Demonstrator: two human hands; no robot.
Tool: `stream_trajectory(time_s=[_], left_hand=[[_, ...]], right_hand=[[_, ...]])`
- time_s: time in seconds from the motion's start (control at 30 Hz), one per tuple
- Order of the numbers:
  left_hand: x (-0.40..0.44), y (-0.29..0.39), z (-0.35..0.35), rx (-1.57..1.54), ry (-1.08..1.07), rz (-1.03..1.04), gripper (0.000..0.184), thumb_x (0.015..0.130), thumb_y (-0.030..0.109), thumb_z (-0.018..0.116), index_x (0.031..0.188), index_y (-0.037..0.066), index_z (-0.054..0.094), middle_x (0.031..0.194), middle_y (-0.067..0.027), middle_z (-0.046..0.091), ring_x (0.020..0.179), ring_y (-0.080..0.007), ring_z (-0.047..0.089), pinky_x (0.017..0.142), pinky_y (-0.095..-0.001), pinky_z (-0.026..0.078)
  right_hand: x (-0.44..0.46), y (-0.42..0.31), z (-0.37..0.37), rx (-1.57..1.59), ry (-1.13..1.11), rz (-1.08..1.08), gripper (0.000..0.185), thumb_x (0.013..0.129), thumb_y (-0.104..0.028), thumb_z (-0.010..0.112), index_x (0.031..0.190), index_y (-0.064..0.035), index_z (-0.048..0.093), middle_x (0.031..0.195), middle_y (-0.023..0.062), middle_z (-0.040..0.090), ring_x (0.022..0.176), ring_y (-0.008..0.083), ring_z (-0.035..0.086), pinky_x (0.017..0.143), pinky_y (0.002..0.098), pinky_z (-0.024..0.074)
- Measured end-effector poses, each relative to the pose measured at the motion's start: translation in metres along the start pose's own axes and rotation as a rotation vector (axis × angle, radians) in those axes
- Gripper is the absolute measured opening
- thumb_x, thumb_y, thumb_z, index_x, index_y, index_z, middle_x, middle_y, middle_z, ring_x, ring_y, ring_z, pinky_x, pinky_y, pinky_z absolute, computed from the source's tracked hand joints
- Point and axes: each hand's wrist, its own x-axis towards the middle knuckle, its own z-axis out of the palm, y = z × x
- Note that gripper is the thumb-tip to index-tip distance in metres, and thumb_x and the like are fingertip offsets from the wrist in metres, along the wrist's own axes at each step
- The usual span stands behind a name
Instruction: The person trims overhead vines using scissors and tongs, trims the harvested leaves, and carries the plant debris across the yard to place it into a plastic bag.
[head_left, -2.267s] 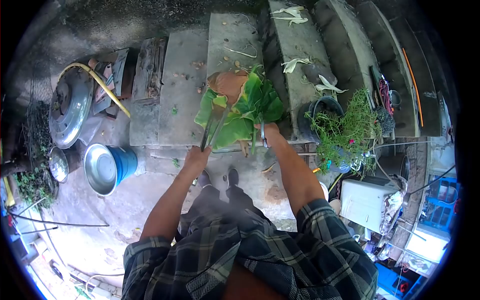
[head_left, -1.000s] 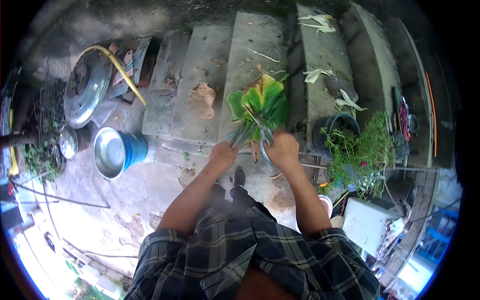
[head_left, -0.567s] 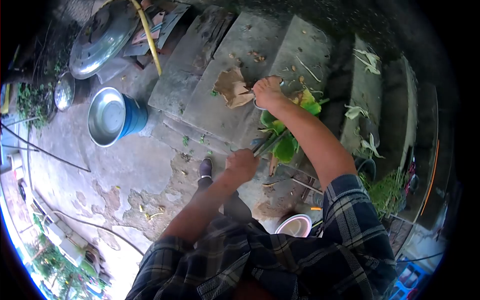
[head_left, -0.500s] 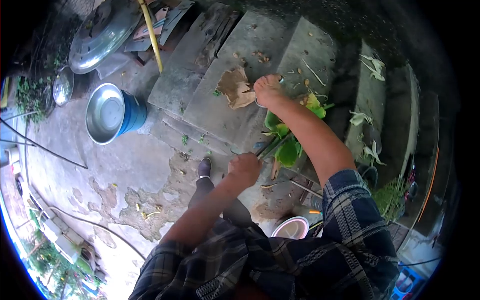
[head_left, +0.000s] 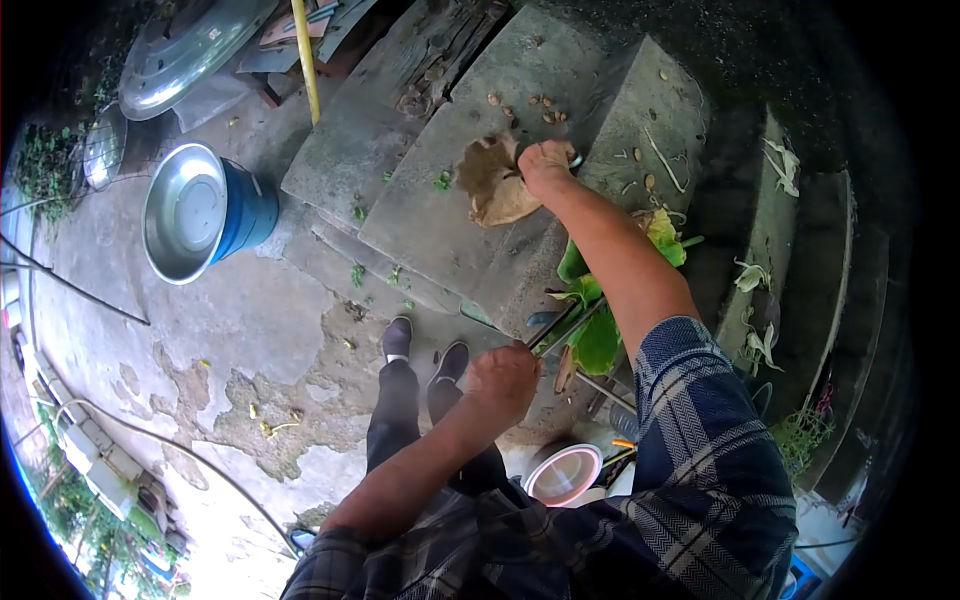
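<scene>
My right hand (head_left: 548, 168) is closed at the edge of a brown, crumpled papery piece (head_left: 500, 200), which looks cupped and lies on the concrete step. A small pale, shiny bit shows beside its fingers; what it belongs to is hidden. Lower down, my left hand (head_left: 505, 382) is wrapped round one end of a long thin dark stick-like thing (head_left: 562, 326), whose exact kind I cannot make out. Its far end runs to large green leaves (head_left: 598, 342), partly yellowed, lying on the steps beneath my right forearm.
Concrete steps (head_left: 430, 200) climb to the right, with small brown bits (head_left: 548, 110) and wilted pale leaves (head_left: 752, 276) on them. A metal basin (head_left: 190, 215) sits on a blue bucket (head_left: 248, 212) at left. A pink-rimmed tub (head_left: 563, 475) stands by my legs. A yellow pole (head_left: 305, 60) leans behind.
The view has shifted, and both my shoes now show. The brown papery piece looks more opened and cupped against my right hand. My left hand has moved slightly down and right.
</scene>
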Motion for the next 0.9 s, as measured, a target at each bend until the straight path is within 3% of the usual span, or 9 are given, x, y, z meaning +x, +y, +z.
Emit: stream_trajectory(time_s=[0.1,0.33,0.5,0.53,0.63,0.7,0.77,0.83,0.9], left_hand=[[0.000,0.002,0.002,-0.003,0.021,-0.008,0.036,0.093,0.034,0.052,0.092,-0.002,0.060,0.078,-0.0197,0.066,0.078,-0.0371,0.067,0.073,-0.0442,0.054],[0.000,0.007,0.001,0.021,0.024,-0.051,0.042,0.093,0.035,0.049,0.087,-0.004,0.062,0.081,-0.0249,0.065,0.085,-0.0426,0.065,0.079,-0.0481,0.051],[-0.006,-0.011,0.010,-0.057,0.050,0.067,0.044,0.091,0.035,0.048,0.081,-0.004,0.064,0.083,-0.0264,0.064,0.083,-0.0432,0.062,0.077,-0.0502,0.047],[-0.013,-0.003,-0.001,-0.009,-0.003,0.021,0.036,0.089,0.031,0.053,0.085,-0.003,0.062,0.084,-0.0231,0.063,0.091,-0.0358,0.063,0.078,-0.0462,0.049],[-0.036,0.010,-0.028,-0.056,-0.060,0.164,0.021,0.080,0.018,0.060,0.086,-0.002,0.061,0.077,-0.0200,0.058,0.084,-0.0365,0.062,0.071,-0.0452,0.049],[-0.033,-0.022,-0.012,-0.080,0.109,0.438,0.016,0.077,0.013,0.060,0.083,-0.002,0.059,0.067,-0.0148,0.053,0.066,-0.0292,0.056,0.058,-0.0411,0.045],[-0.034,-0.010,-0.024,-0.048,0.256,0.584,0.036,0.093,0.025,0.053,0.073,-0.005,0.056,0.056,-0.0108,0.050,0.048,-0.0168,0.050,0.046,-0.0345,0.040],[-0.038,-0.002,-0.033,-0.173,0.200,0.403,0.030,0.091,0.022,0.054,0.075,-0.003,0.057,0.058,-0.0095,0.050,0.049,-0.0195,0.048,0.046,-0.0355,0.038],[-0.051,0.005,-0.049,-0.259,0.070,0.051,0.017,0.084,0.014,0.057,0.079,-0.002,0.058,0.067,-0.0172,0.053,0.060,-0.0321,0.052,0.057,-0.0421,0.042]], right_hand=[[-0.003,0.008,0.005,0.093,0.123,-0.065,0.018,0.079,-0.017,0.066,0.096,-0.0173,0.074,0.095,-0.0006,0.071,0.086,0.0234,0.068,0.053,0.0474,0.0464],[-0.108,0.061,-0.035,0.455,0.313,0.141,0.019,0.078,-0.024,0.066,0.091,-0.0119,0.073,0.094,0.0086,0.071,0.088,0.0254,0.069,0.068,0.0410,0.0545],[-0.282,0.104,-0.027,0.828,0.381,0.580,0.035,0.072,-0.040,0.072,0.081,-0.0060,0.070,0.081,0.0156,0.068,0.080,0.0354,0.067,0.068,0.0439,0.0529],[-0.318,0.107,-0.024,0.909,0.370,0.616,0.038,0.070,-0.042,0.074,0.078,-0.0043,0.069,0.078,0.0171,0.067,0.076,0.0371,0.065,0.066,0.0452,0.0513],[-0.398,0.096,0.008,1.230,0.425,0.758,0.048,0.064,-0.045,0.079,0.072,0.0000,0.066,0.068,0.0208,0.063,0.068,0.0404,0.062,0.062,0.0482,0.0468],[-0.429,0.081,0.043,1.325,0.413,0.816,0.048,0.064,-0.045,0.080,0.072,0.0007,0.065,0.068,0.0216,0.062,0.067,0.0408,0.061,0.062,0.0481,0.0462],[-0.444,0.065,0.076,1.384,0.382,0.859,0.048,0.065,-0.044,0.080,0.073,0.0014,0.065,0.068,0.0225,0.062,0.066,0.0416,0.061,0.062,0.0479,0.0459],[-0.451,0.056,0.096,1.407,0.326,0.890,0.048,0.065,-0.043,0.079,0.075,0.0022,0.066,0.068,0.0236,0.062,0.067,0.0426,0.060,0.063,0.0476,0.0460],[-0.456,0.050,0.103,1.462,0.260,0.935,0.048,0.065,-0.043,0.079,0.076,0.0027,0.067,0.071,0.0248,0.062,0.068,0.0431,0.061,0.065,0.0470,0.0467]])
